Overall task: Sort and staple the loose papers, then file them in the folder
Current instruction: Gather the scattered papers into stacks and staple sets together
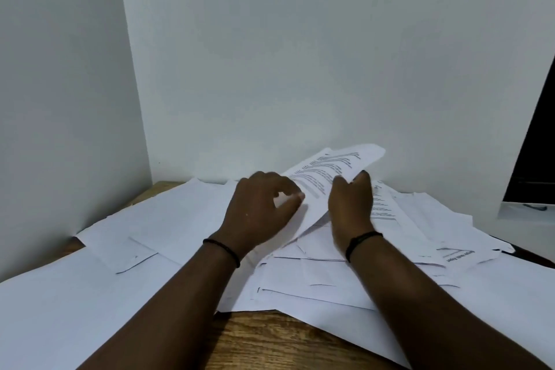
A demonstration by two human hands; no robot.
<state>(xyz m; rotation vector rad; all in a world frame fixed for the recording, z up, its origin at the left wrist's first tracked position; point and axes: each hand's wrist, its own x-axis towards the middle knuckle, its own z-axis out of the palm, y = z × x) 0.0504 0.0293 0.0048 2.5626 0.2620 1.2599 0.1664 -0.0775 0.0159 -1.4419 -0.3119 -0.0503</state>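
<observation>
I see my right hand pinching a printed sheet lifted off the paper pile on the tabletop, my left hand curled at its edge; thin and floppy, best held by edges.

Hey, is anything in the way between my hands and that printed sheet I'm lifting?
Nothing visible. The right hand already grips the printed sheet at its right edge, and the left hand pinches its lower left edge. The sheet tilts up above the loose papers on the table.
</observation>
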